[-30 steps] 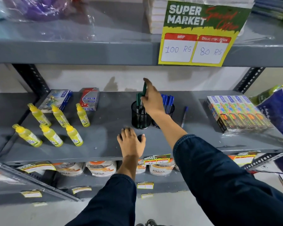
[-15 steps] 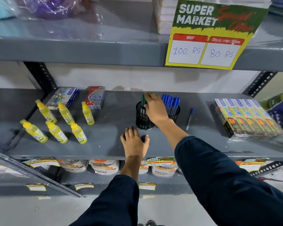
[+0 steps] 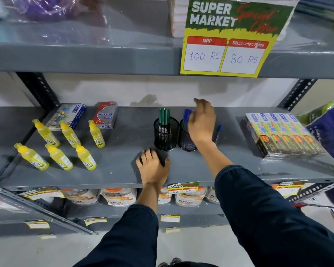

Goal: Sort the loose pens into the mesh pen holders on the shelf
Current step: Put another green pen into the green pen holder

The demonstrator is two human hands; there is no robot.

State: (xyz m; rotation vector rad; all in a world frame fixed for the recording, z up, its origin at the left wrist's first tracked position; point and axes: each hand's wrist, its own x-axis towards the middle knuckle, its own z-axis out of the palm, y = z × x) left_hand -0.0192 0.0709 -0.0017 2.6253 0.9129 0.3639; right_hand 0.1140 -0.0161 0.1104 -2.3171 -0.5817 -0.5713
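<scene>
Centre frame: right hand (image 3: 201, 124) over the blue-pen holder (image 3: 185, 139) — fingers loose, empty; left hand (image 3: 153, 166) flat on shelf (image 3: 114, 160), fingers released.

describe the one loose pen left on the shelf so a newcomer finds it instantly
On the grey middle shelf, find the two black mesh holders. Right of them, past the right hand, a blue pen lies flat on the metal. Every other pen stands upright in a holder.

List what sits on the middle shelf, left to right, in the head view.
Yellow bottles → blue box → red box → green-pen holder → blue-pen holder → loose blue pen → colour-box pack.
</scene>
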